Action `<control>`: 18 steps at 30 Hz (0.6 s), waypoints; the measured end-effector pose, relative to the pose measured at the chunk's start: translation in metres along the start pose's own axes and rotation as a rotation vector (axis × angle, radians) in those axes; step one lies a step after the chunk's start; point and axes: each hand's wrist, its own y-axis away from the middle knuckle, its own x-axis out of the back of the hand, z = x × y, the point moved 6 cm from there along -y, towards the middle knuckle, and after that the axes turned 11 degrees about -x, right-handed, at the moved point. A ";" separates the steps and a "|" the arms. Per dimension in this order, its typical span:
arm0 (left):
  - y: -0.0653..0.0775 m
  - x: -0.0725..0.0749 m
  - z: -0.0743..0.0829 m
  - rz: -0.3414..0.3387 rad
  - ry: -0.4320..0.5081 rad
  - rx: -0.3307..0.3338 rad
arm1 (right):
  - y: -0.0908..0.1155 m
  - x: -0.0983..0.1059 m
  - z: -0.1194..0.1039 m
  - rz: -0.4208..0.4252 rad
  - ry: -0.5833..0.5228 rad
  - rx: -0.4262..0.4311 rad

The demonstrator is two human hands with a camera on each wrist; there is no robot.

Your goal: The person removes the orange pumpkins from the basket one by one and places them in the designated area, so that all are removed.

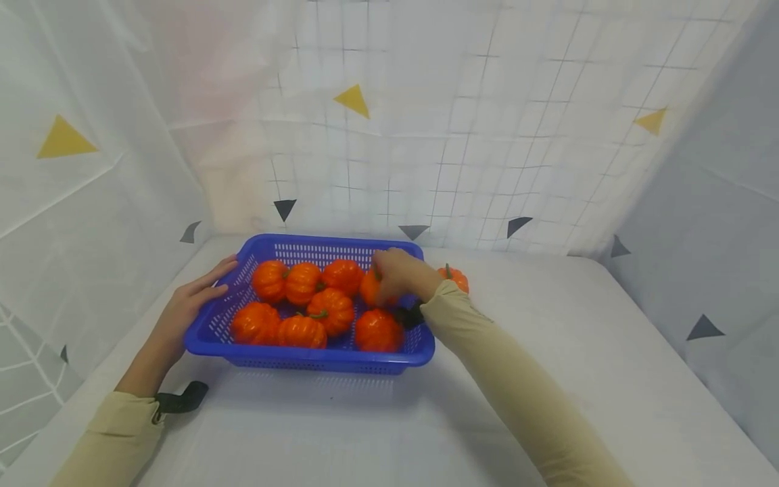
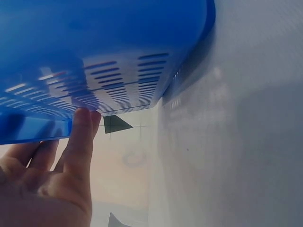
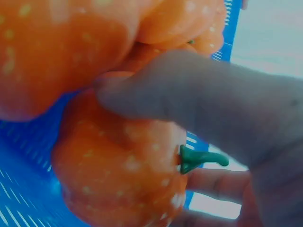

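Note:
A blue slotted plastic basket (image 1: 262,352) holds several small orange pumpkins (image 1: 331,311). My left hand (image 1: 189,304) holds the basket's left side; in the left wrist view, its rim lies between the fingers (image 2: 79,142), some under it against the slotted wall. Inside the basket's far right part, my right hand (image 1: 398,270) grips an orange pumpkin (image 3: 118,165) with a green stem (image 3: 199,158). The thumb (image 3: 137,97) presses on its side, the other fingers reaching round behind it. Another pumpkin (image 1: 379,331) sits just nearer in the basket.
One more pumpkin (image 1: 455,277) rests on the white table (image 1: 548,325) just right of the basket, partly hidden by the right forearm. White sheets with yellow and dark triangles (image 1: 354,100) enclose the table at the back and both sides.

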 end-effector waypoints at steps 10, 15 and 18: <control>0.000 0.000 0.002 -0.004 -0.006 -0.042 | 0.017 0.016 0.003 0.046 -0.160 0.026; 0.001 0.001 0.002 -0.005 -0.005 -0.051 | 0.027 0.022 0.010 0.075 -0.283 0.045; 0.001 0.001 0.002 -0.005 -0.007 -0.048 | 0.034 0.025 0.017 0.099 -0.374 0.035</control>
